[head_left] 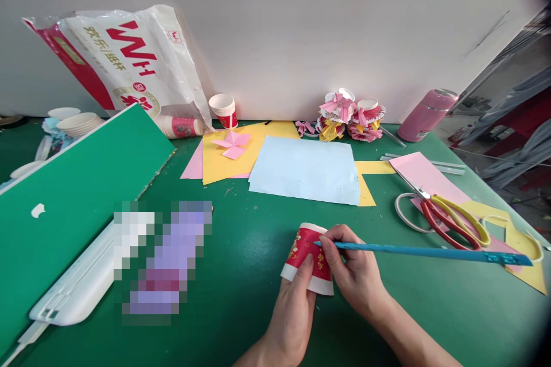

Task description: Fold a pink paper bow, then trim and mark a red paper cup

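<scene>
My left hand is closed on a red paper cup with gold print and white edges. The thumb presses on its outer face, while the other fingers are hidden behind or inside it. My right hand pinches a long blue pencil, which points left with its tip at the red face of the cup. Its thick far end reaches out to the right, in front of scissors with red and yellow handles. A light blue paper sheet lies beyond both hands.
On the left are a green board, a white power strip and a blurred purple item. Along the wall stand a plastic bag, paper cups, decorated cups and a pink bottle. Pink paper lies right.
</scene>
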`<state>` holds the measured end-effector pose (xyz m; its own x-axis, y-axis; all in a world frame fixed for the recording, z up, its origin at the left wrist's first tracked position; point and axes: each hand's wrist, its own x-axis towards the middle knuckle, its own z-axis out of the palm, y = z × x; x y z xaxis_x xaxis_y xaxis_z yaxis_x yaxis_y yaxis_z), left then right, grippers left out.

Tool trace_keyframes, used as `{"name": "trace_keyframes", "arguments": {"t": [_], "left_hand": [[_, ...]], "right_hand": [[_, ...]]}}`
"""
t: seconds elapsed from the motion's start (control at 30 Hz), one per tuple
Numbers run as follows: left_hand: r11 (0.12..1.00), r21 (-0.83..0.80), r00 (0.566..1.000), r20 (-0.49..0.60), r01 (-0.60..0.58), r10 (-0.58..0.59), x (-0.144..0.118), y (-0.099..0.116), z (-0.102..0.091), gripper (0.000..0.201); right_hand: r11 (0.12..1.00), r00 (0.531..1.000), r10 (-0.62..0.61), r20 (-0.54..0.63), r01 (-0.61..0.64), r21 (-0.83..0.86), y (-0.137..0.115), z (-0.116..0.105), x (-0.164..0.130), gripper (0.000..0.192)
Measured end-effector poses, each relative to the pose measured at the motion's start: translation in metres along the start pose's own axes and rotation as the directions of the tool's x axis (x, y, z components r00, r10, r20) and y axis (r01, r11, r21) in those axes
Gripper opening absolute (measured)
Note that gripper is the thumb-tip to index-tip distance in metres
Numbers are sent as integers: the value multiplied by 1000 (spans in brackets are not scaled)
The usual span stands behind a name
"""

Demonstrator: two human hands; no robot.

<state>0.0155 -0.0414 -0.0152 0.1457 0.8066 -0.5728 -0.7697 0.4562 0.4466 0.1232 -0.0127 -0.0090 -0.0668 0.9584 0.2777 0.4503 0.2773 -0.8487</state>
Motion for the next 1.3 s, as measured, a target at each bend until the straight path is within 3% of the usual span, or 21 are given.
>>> {"name": "trace_keyframes", "arguments": {"t": [0.33,0.43,0.53,0.67,0.8,1.3], "left_hand": [[1000,15,1000,-17,8,-8,-2,1,2,26],[1000,12,999,-35,9,-8,0,1,2,27],[1000,12,996,-85,8,-7,1,1,1,26],[1000,5,998,-66,1,-1,0,1,1,28],[1000,2,1000,-14,-4,4,-1,2,2,30],[1000,1,1000,5,-18,18,1,-1,-1,26]], "right_hand": [[999,1000,19,-13,-19,43,2,0,-2,17],[973,991,133,-18,-127,192,5,0,-2,19],[882,964,263,-27,-229,411,6,-2,-3,18],[806,959,282,37,-257,532,6,-4,-3,16],[843,967,236,99,-254,474,4,-4,-4,17],[932,977,194,94,-213,294,4,0,-3,19]]}}
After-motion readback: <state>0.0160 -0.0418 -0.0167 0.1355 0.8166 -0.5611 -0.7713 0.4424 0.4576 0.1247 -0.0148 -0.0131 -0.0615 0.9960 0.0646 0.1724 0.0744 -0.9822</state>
